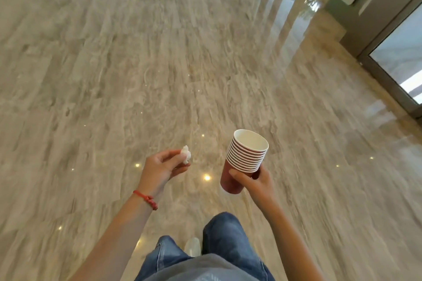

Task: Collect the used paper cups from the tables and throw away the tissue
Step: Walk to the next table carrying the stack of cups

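Observation:
My right hand [259, 181] grips a stack of several nested red paper cups [245, 157] with white insides, held slightly tilted at lower centre right. A small crumpled white tissue [186, 154] is pinched in the fingertips of my left hand [161, 170], which wears a red string bracelet at the wrist. Both hands are held out in front of me above the floor, about a hand's width apart.
A glossy beige marble floor [159, 64] stretches ahead, blurred by motion. A metal-framed glass door [402, 52] and a wall run along the right edge. My legs in blue jeans [223, 242] and a pale shoe [193, 246] show at the bottom.

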